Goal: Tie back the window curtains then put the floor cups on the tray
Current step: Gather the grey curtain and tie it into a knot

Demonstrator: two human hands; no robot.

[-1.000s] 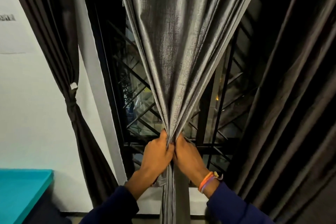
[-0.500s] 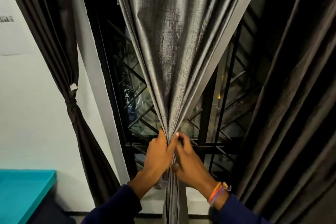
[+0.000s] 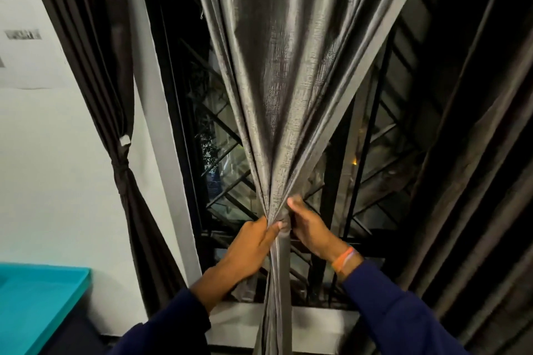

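Note:
A shiny grey curtain [image 3: 288, 72] hangs in front of the window and is gathered into a narrow bunch at waist height. My left hand [image 3: 253, 245] grips the bunch from the left, thumb on the fabric. My right hand [image 3: 310, 229] holds it from the right, thumb pointing up; an orange band sits on that wrist. A dark curtain [image 3: 98, 66] at the left is tied with a knot [image 3: 120, 166]. No cups or tray are in view.
Another dark curtain [image 3: 476, 181] hangs loose at the right. Behind the fabric is a black window grille [image 3: 227, 190] above a white sill [image 3: 320, 323]. A turquoise surface [image 3: 37, 297] sticks out at the lower left beside the white wall.
My right hand has shifted a little to the right and its thumb now points up. The gathered point of the grey curtain stays between both hands.

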